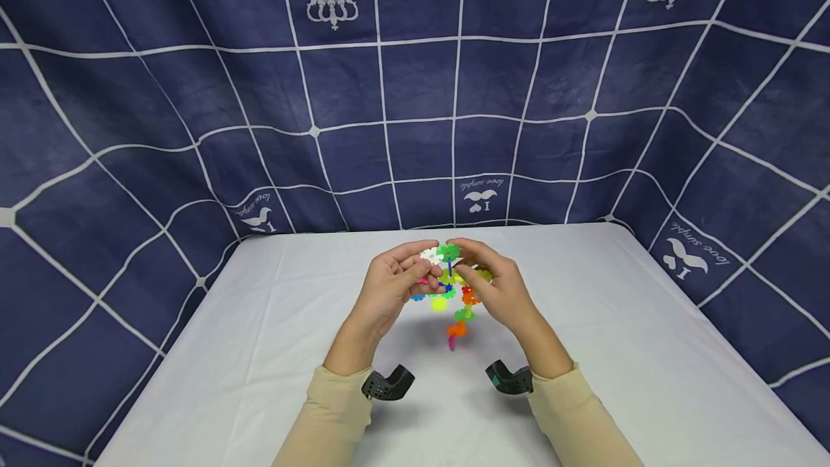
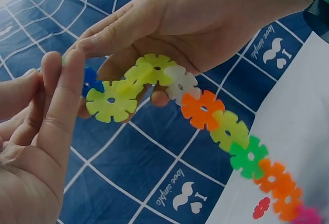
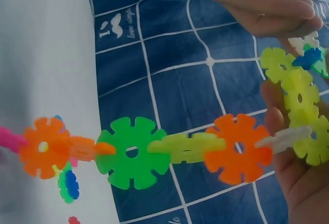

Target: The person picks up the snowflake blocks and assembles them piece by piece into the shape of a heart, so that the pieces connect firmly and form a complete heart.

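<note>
Both hands are raised over the white table, close together. My left hand (image 1: 382, 290) pinches a white notched snowflake disc (image 1: 429, 256) between thumb and fingers. Joined to it are a green disc (image 1: 447, 253) and a blue disc (image 3: 307, 58), where the fingertips of both hands meet. My right hand (image 1: 502, 287) holds this end of a linked chain, its fingers curled behind the yellow discs (image 2: 111, 101). From there the chain hangs through white, orange (image 3: 238, 148), yellow and green (image 3: 132, 152) discs to orange ones and a pink disc (image 1: 452, 343). Fingers partly hide the joint.
Loose discs lie on the table (image 1: 292, 352) behind the chain, among them a yellow one (image 1: 439, 304) and a blue one (image 1: 418, 298). A dark blue checked cloth (image 1: 415, 92) stands around the table's back and sides. Each wrist wears a black camera (image 1: 389, 383).
</note>
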`<state>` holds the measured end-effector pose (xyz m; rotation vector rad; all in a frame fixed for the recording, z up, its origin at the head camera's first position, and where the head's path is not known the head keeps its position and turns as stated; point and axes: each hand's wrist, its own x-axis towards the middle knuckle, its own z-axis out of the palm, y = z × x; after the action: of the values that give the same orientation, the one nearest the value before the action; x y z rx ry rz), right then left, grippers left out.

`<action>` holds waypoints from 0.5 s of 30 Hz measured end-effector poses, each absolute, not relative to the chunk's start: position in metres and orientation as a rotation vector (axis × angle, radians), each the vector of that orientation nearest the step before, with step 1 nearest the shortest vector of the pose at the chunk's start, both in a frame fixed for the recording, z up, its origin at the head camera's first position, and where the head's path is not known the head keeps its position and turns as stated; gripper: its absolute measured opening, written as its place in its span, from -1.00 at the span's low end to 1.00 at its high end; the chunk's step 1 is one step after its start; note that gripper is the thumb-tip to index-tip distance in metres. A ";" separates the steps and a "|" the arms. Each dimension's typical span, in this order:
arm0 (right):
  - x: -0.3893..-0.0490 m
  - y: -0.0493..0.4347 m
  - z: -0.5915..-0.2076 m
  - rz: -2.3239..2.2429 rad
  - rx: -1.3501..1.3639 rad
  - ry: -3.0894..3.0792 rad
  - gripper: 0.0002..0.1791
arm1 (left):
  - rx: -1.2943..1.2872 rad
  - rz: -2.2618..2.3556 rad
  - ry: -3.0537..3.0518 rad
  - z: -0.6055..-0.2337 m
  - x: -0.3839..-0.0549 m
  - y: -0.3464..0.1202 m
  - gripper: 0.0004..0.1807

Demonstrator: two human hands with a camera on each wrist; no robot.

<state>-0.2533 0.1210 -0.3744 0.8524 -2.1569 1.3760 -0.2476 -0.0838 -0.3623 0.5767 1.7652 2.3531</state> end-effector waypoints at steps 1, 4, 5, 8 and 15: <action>-0.254 0.121 -0.375 1.403 0.847 -2.134 -0.66 | 0.594 2.340 1.763 -0.362 -0.247 -0.083 -0.58; -0.255 0.121 -0.377 1.463 0.840 -2.056 -0.80 | 0.649 2.300 1.767 -0.361 -0.244 -0.081 -0.56; -0.254 0.121 -0.377 1.477 0.837 -2.036 -0.82 | 0.660 2.288 1.781 -0.361 -0.243 -0.079 -0.56; -0.254 0.122 -0.378 1.488 0.814 -2.001 -0.86 | 0.691 2.264 1.825 -0.361 -0.242 -0.077 -0.56; -0.256 0.125 -0.376 1.580 0.722 -1.937 -0.90 | 0.577 2.269 2.005 -0.370 -0.251 -0.079 -0.56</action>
<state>-0.2556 0.1250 -0.3763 0.7223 -1.9367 1.5795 -0.2515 -0.0786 -0.3704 0.5771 2.0050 2.2693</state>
